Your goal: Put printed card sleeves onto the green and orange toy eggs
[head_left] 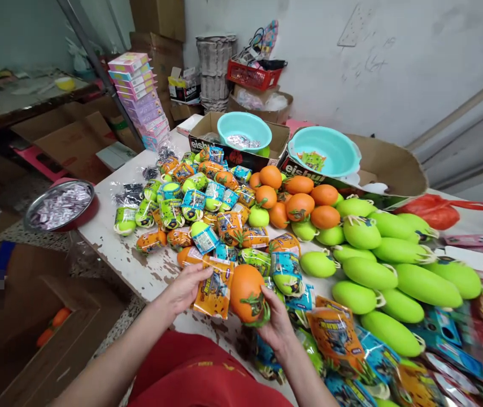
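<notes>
At the near side of the counter (pixel 118 255), the left hand (pixel 186 289) pinches an orange packet (pixel 213 289) between thumb and fingers. Just right of it, the right hand (pixel 277 325) curls loosely around an orange ball (pixel 245 285) with green leaves, some fingers hidden behind it. The packet's small print is illegible; the near-right wrapped packages (pixel 336 333) are partly cut off.

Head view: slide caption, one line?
Left hand holds an orange packet beside the round orange item in the right hand, over a table bearing wrapped pieces and green oval items.
</notes>
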Demonstrator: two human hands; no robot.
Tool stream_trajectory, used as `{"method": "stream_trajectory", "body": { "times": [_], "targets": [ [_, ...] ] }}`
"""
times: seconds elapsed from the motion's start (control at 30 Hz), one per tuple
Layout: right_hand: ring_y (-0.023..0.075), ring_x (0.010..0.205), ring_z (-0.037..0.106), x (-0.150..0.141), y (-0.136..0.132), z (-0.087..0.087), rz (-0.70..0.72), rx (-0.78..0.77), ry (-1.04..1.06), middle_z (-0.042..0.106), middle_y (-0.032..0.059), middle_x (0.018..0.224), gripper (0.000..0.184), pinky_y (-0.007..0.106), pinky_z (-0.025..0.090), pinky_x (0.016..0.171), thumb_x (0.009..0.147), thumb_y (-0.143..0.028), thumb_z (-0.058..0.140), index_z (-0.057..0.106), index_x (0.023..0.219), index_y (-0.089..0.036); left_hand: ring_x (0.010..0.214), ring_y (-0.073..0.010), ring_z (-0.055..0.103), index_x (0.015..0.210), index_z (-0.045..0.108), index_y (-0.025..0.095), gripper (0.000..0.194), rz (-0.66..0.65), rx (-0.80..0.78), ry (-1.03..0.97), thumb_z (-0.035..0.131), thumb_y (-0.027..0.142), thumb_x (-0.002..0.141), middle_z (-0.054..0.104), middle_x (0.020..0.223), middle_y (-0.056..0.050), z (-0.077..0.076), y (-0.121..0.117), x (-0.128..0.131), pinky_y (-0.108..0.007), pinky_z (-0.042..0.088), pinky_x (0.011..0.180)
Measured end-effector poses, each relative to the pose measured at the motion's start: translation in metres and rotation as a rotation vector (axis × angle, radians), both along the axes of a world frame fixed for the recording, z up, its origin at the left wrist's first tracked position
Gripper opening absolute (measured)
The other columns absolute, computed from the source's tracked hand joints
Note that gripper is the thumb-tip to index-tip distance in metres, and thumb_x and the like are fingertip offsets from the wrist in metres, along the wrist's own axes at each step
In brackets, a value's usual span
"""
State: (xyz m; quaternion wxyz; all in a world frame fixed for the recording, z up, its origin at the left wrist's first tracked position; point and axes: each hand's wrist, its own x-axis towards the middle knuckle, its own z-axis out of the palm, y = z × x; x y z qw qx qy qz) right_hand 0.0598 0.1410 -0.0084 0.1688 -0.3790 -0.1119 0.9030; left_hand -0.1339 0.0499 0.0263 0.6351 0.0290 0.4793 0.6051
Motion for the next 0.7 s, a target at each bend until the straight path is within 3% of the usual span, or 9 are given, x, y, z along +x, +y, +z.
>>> {"method": "stream_trajectory", "body": {
  "times": [0.2, 0.47, 0.6, 0.7],
  "targets": [
    [0.0238, 0.095, 0.065, 0.015, -0.012, 0.000, 0.231, 0.100, 0.107, 0.071, 0.0050, 0.096, 0.043, 0.041, 0.049, 0.086, 0.067, -0.031, 0.074, 0.062, 0.108, -0.026, 0.069, -0.0165, 0.067, 0.086, 0.071, 0.011, 0.024, -0.129, -0.080, 0.028, 0.076, 0.024, 0.067, 0.073, 0.079, -0.008, 0.014, -0.005, -0.022, -0.027, 0.052, 0.072],
    [0.0258, 0.100, 0.061, -0.001, -0.021, 0.019, 0.620, 0.390, 0.124, 0.064, 0.0062, 0.114, 0.063, 0.040, 0.046, 0.089, 0.057, -0.029, 0.080, 0.059, 0.115, -0.021, 0.063, -0.0146, 0.062, 0.069, 0.071, 0.011, 0.024, -0.384, -0.118, 0.149, 0.078, 0.032, 0.061, 0.071, 0.068, -0.005, 0.011, -0.006, -0.019, -0.026, 0.046, 0.069],
    [0.0241, 0.096, 0.061, -0.009, -0.027, 0.014, 0.661, 0.508, 0.041, 0.066, 0.0042, 0.109, 0.063, 0.040, 0.046, 0.089, 0.056, -0.028, 0.081, 0.058, 0.114, -0.021, 0.057, -0.0134, 0.058, 0.066, 0.071, 0.010, 0.029, -0.506, -0.144, 0.257, 0.077, 0.038, 0.059, 0.068, 0.063, -0.003, 0.019, -0.003, -0.002, -0.027, 0.044, 0.064],
    [0.0239, 0.091, 0.062, -0.011, -0.035, 0.014, 0.617, 0.484, 0.035, 0.067, 0.0042, 0.103, 0.058, 0.040, 0.047, 0.087, 0.057, -0.030, 0.080, 0.059, 0.110, -0.020, 0.068, -0.0169, 0.060, 0.075, 0.071, 0.011, 0.033, -0.544, -0.084, 0.407, 0.071, 0.042, 0.066, 0.070, 0.074, -0.005, 0.026, -0.002, 0.004, -0.029, 0.046, 0.068]
  ]
}}
